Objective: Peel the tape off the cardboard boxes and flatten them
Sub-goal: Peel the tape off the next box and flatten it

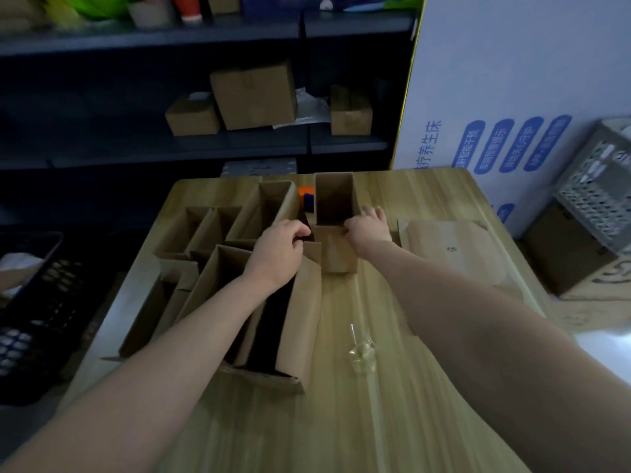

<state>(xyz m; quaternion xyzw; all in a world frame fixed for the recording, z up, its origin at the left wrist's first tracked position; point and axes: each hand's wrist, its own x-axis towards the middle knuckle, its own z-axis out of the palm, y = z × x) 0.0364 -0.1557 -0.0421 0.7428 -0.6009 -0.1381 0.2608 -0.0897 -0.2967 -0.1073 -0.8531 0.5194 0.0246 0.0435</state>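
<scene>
The open box [333,203] looks light and stiff; right hand [367,228] sensibly clamps its near rim; left hand [281,244] curled, hold unclear.

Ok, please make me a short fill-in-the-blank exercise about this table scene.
The right hand grips the upright box, whose top is ____.
The crumpled clear tape lies on a table made of ____.
The flattened cardboard lies to the ____ of the right hand.
The small object left of the upright box is orange and ____.
Missing: open, wood, right, blue.
</scene>
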